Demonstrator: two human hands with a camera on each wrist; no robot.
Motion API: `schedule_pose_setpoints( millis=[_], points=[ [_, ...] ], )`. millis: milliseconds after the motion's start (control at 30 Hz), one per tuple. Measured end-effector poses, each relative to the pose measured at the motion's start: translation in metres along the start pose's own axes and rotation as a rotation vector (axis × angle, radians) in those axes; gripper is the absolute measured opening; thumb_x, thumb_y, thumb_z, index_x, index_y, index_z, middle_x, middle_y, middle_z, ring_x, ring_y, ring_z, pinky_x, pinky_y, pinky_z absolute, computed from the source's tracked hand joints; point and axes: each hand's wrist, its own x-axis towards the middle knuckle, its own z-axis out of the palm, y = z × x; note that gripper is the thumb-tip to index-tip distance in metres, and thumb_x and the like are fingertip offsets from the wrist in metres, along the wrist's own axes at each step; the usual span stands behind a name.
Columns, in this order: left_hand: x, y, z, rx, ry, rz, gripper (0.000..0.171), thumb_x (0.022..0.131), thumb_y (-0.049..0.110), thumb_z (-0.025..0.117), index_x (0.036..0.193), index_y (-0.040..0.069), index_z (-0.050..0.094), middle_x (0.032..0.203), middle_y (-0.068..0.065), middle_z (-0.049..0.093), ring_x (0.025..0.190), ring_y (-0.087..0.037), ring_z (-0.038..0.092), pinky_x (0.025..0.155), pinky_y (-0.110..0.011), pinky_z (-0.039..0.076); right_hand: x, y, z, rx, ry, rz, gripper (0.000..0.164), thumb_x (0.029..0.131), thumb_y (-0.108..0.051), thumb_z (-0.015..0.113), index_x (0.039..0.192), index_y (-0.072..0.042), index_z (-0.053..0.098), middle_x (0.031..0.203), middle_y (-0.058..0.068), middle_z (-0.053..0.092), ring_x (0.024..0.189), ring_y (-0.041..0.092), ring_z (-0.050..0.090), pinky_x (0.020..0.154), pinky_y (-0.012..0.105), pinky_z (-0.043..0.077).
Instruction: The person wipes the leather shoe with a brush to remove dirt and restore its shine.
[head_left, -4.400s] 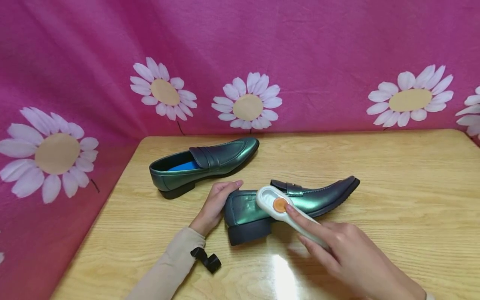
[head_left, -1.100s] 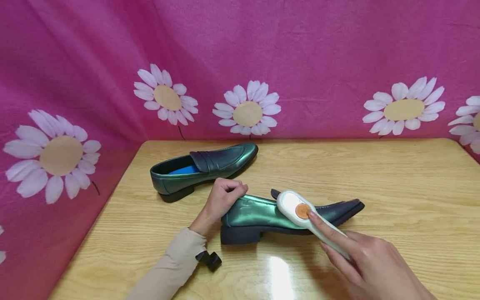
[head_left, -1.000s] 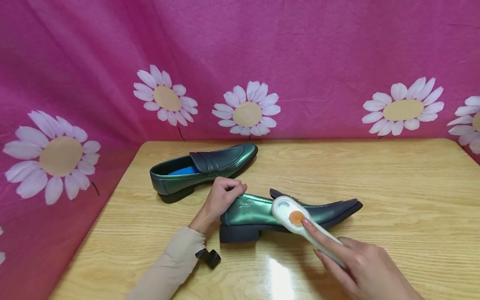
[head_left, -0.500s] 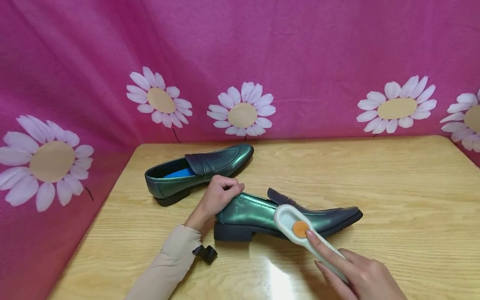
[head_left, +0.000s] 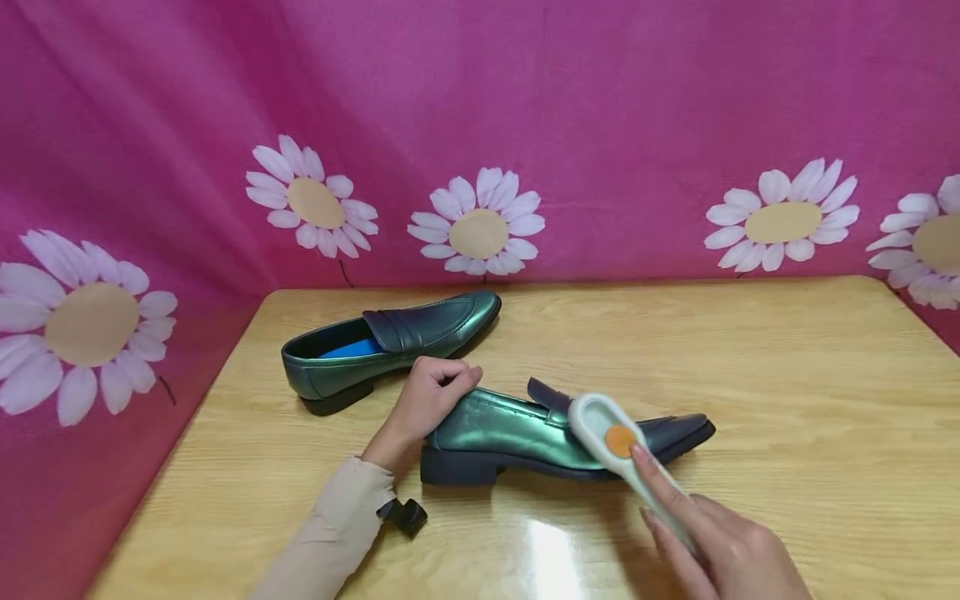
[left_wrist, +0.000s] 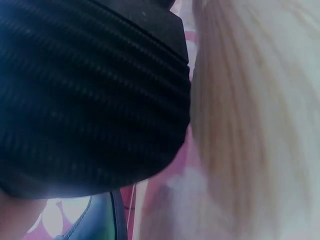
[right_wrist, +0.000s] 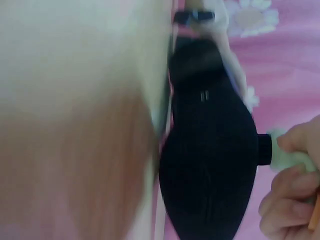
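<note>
A green-purple loafer (head_left: 510,429) is held on its side edge just above the table, its black sole (right_wrist: 210,140) facing the right wrist camera. My left hand (head_left: 431,396) grips its heel collar, fingers curled over the rim. My right hand (head_left: 723,537) holds a pale shoe brush (head_left: 592,417) by its handle, index finger on the orange button (head_left: 620,441). The brush head lies against the loafer's side near the toe; short black bristles (right_wrist: 265,150) show in the right wrist view. The ridged heel (left_wrist: 95,100) fills much of the left wrist view.
A second matching loafer (head_left: 442,327) with a blue insole stands upright behind, at the back left of the wooden table (head_left: 810,375). A pink curtain (head_left: 630,125) with daisies hangs along the back and left edges. A black strap (head_left: 405,517) sits on the left sleeve.
The brush has moved from the loafer's heel side toward the toe, with short strokes back and forth. My left hand has curled over the collar, and the loafer has turned slightly and shifted left.
</note>
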Motion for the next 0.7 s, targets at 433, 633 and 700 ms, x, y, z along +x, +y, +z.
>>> schedule_pose_setpoints(
  millis=[433,633,700],
  points=[
    [-0.003,0.025,-0.004,0.007,-0.013,0.111,0.045,0.09,-0.008,0.053,0.051,0.007,0.037,0.057,0.01,0.03,0.051,-0.003,0.028,0.053,-0.021,0.021,-0.003,-0.006,0.009,0.236,-0.057,-0.163,0.066,0.077,-0.01,0.078,0.138,-0.009,0.053,0.074,-0.024,0.054,0.062,-0.009,0.043,0.057,0.008,0.035],
    [-0.004,0.026,-0.004,0.005,-0.013,0.1,0.043,0.09,-0.008,0.053,0.051,0.006,0.04,0.057,0.009,0.032,0.051,-0.003,0.03,0.053,-0.02,0.022,0.002,0.006,-0.002,0.115,-0.009,0.001,0.072,0.074,-0.001,0.076,0.14,-0.014,0.051,0.092,-0.006,0.071,0.067,-0.004,0.054,0.062,0.009,0.04],
    [-0.005,0.027,-0.004,0.009,-0.015,0.116,0.043,0.089,-0.009,0.053,0.051,0.006,0.04,0.057,0.009,0.032,0.052,-0.003,0.03,0.053,-0.02,0.022,0.003,0.007,-0.004,0.148,-0.032,0.018,0.072,0.076,0.0,0.075,0.141,-0.015,0.05,0.093,-0.004,0.07,0.065,-0.006,0.052,0.061,0.008,0.039]
  ],
)
